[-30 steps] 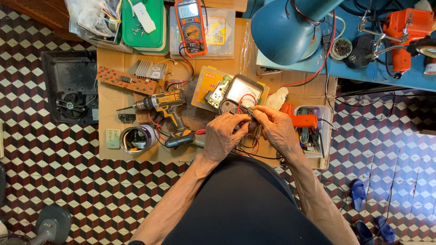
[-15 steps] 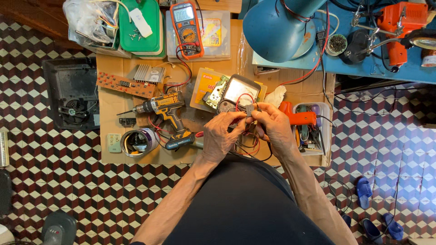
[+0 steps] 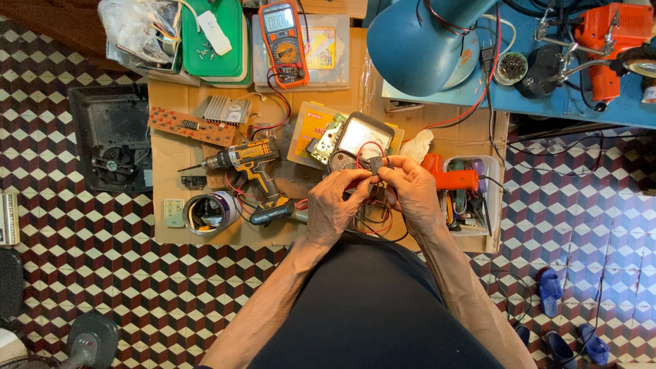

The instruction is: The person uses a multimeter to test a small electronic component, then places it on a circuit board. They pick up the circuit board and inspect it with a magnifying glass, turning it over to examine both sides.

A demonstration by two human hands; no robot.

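1. The low cardboard-covered bench carries the work; keeping the piece low over it, just above the grey square-faced analogue meter, means a slip lands among the tools and not on the patterned tile floor.
2. The yellow and black cordless drill lies just left of the hands, and the orange pistol-shaped tool just right; the elbows do well to stay tucked so neither gets nudged.
3. The left hand is closed in a pinch, its grip on the small dark plug-like part from the left side.
4. The right hand is likewise closed, thumb and forefinger pinching the same part from the right; one hand holding firm while the other works seems the steadier way.
5. The thin red wire loops up from the part over the meter face, with more dark and red leads bunched under the hands; slack is best kept free of the fingers.
6. The part itself is too small to read in detail, so working close under the light looks wise.
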